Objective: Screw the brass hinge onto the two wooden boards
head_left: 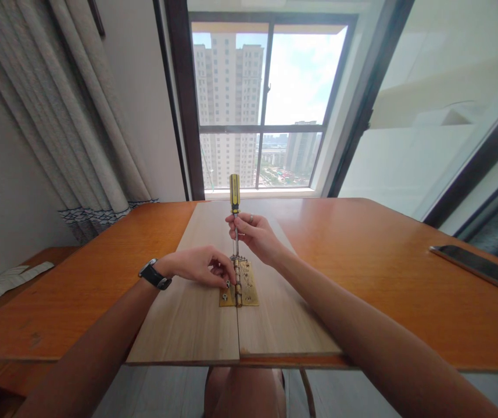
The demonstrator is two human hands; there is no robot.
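Note:
A brass hinge [249,284] lies open across the seam between two pale wooden boards [196,337]. My right hand [255,233] grips a screwdriver [235,194] by its metal shaft, just below the yellow-and-black handle. The screwdriver is upright, its lower end by the hinge's far edge, where several small screws [240,259] lie together. My left hand [205,267] is bent over the hinge's left leaf, fingers curled and pinched at the knuckle. Whatever is between those fingertips is hidden. Two screws [225,296] show on the left leaf beside the fingers.
The boards rest on an orange-brown wooden table [362,261]. A dark phone-like slab [479,267] lies at its right edge. Behind the table is a window [264,128], with a grey curtain [70,104] to the left. White strips [9,281] lie at far left.

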